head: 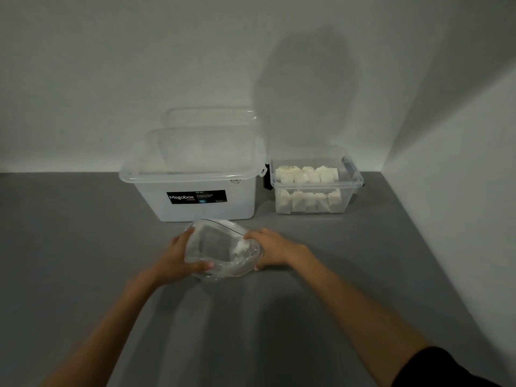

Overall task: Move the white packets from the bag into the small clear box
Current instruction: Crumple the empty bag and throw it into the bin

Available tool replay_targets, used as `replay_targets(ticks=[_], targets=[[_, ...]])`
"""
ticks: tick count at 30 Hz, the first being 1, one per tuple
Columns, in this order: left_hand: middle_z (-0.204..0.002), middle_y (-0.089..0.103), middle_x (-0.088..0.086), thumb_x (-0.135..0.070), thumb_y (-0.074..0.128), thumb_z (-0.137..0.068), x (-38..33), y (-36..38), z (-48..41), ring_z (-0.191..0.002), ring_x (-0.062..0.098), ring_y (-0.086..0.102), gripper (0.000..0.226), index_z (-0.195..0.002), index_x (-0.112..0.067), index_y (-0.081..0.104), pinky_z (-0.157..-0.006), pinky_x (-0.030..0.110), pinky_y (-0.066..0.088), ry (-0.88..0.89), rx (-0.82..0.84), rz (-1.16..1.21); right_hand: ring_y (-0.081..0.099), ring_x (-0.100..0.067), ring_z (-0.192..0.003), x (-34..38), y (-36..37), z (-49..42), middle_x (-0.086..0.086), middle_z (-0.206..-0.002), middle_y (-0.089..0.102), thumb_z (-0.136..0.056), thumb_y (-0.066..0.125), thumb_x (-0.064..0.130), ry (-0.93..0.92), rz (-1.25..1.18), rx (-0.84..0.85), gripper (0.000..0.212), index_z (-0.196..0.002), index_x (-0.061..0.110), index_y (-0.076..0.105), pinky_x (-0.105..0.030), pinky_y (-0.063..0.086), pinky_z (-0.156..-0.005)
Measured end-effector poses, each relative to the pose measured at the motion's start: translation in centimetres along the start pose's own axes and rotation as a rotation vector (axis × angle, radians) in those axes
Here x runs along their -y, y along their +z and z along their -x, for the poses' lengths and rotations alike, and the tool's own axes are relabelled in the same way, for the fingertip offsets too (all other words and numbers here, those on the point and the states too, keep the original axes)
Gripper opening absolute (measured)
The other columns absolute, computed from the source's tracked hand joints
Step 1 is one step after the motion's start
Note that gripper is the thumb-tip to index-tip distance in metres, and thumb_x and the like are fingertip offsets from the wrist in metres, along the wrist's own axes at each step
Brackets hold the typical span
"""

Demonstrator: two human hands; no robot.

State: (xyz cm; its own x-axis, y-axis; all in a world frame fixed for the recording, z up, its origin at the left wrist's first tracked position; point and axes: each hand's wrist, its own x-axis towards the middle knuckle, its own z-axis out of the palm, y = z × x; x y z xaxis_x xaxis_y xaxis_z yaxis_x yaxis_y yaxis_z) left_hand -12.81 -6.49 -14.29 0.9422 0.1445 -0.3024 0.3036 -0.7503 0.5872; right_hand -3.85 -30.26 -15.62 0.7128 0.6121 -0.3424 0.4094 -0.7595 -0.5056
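A clear plastic bag (216,248) lies on the grey surface in front of me, its mouth spread wide. My left hand (178,258) grips the bag's left edge, thumb over the near rim. My right hand (272,251) holds the bag's right side. One white packet (242,248) shows inside the bag next to my right fingers. The small clear box (352,178) stands at the back right, holding several white packets (307,174) stacked in rows.
A large clear Megabox tub (195,191) stands behind the bag, left of the small box, with clear lids (212,118) leaning against the wall behind it. White walls close the back and right sides. Grey floor (83,247) extends to the left.
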Motion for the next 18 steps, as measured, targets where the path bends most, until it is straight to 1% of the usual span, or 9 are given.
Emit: replay_targets(ticks=[2,3,6,9,11,13,14,16,18], targets=[[-0.157,0.013,0.011,-0.053,0.084,-0.058,0.7,0.9,-0.8,-0.143,0.032,0.022,0.128,-0.153,-0.024,0.004,-0.113,0.044,0.028,0.033,0.058,-0.017,0.039,-0.027,-0.127,0.5,0.9,-0.3,-0.010,-0.138,0.037,-0.072,0.077,0.015,0.012,-0.026,-0.023,0.079,-0.140,0.021,0.037,-0.035,0.037,-0.105],[-0.157,0.013,0.011,-0.050,0.087,-0.056,0.9,1.2,-1.2,-0.143,0.032,0.022,0.131,-0.153,-0.023,0.002,-0.112,0.043,0.029,0.047,0.066,-0.034,0.040,-0.026,-0.125,0.7,1.4,-0.4,-0.010,-0.136,0.038,-0.072,0.076,0.014,0.026,-0.047,-0.041,0.076,-0.138,0.020,0.039,-0.033,0.038,-0.102],[-0.155,0.016,0.013,-0.033,0.092,-0.053,1.5,2.2,-2.1,-0.142,0.033,0.023,0.133,-0.153,-0.019,0.005,-0.113,0.045,0.030,0.080,0.052,0.009,0.044,-0.028,-0.118,1.3,2.5,-0.9,-0.010,-0.127,0.042,-0.072,0.072,0.007,0.065,-0.126,-0.138,0.064,-0.129,0.018,0.046,-0.028,0.041,-0.093],[-0.153,0.023,0.013,-0.025,0.094,-0.050,2.1,2.8,-2.5,-0.139,0.032,0.031,0.131,-0.151,-0.021,0.011,-0.110,0.046,0.036,0.123,0.045,0.126,0.047,-0.027,-0.115,1.6,3.3,-1.1,-0.012,-0.125,0.047,-0.073,0.070,0.005,0.095,-0.202,-0.235,0.055,-0.123,0.017,0.051,-0.024,0.043,-0.088],[-0.153,0.025,0.011,-0.020,0.093,-0.051,2.4,2.9,-2.8,-0.137,0.030,0.033,0.128,-0.152,-0.021,0.013,-0.109,0.045,0.038,0.152,0.046,0.171,0.052,-0.024,-0.107,1.8,3.9,-1.0,-0.010,-0.122,0.052,-0.073,0.072,0.008,0.108,-0.321,-0.297,0.052,-0.120,0.019,0.053,-0.018,0.047,-0.074],[-0.152,0.028,0.007,-0.016,0.091,-0.054,2.1,3.1,-2.8,-0.136,0.028,0.036,0.125,-0.152,-0.023,0.014,-0.105,0.042,0.042,0.170,0.066,0.227,0.057,-0.021,-0.096,2.3,4.4,-0.9,-0.008,-0.118,0.057,-0.074,0.074,0.008,0.131,-0.483,-0.342,0.053,-0.120,0.021,0.053,-0.011,0.047,-0.058],[-0.151,0.030,0.005,-0.014,0.090,-0.055,1.8,3.1,-2.9,-0.134,0.026,0.038,0.123,-0.152,-0.025,0.015,-0.103,0.041,0.045,0.176,0.087,0.269,0.059,-0.020,-0.093,2.6,4.7,-1.0,-0.008,-0.116,0.059,-0.075,0.075,0.007,0.140,-0.544,-0.364,0.052,-0.120,0.021,0.054,-0.012,0.047,-0.058],[-0.148,0.034,0.002,-0.010,0.088,-0.059,1.1,3.2,-3.0,-0.131,0.023,0.041,0.117,-0.151,-0.027,0.019,-0.100,0.039,0.048,0.212,0.135,0.337,0.062,-0.019,-0.094,3.3,5.3,-1.4,-0.009,-0.113,0.064,-0.078,0.071,0.003,0.147,-0.587,-0.384,0.045,-0.118,0.020,0.057,-0.017,0.050,-0.070],[-0.144,0.037,-0.001,-0.007,0.086,-0.063,0.4,3.1,-3.0,-0.130,0.020,0.042,0.106,-0.148,-0.027,0.026,-0.101,0.035,0.046,0.282,0.167,0.342,0.065,-0.022,-0.096,3.8,5.8,-1.6,-0.011,-0.108,0.068,-0.079,0.064,-0.005,0.140,-0.609,-0.398,0.040,-0.113,0.017,0.060,-0.024,0.055,-0.079]])
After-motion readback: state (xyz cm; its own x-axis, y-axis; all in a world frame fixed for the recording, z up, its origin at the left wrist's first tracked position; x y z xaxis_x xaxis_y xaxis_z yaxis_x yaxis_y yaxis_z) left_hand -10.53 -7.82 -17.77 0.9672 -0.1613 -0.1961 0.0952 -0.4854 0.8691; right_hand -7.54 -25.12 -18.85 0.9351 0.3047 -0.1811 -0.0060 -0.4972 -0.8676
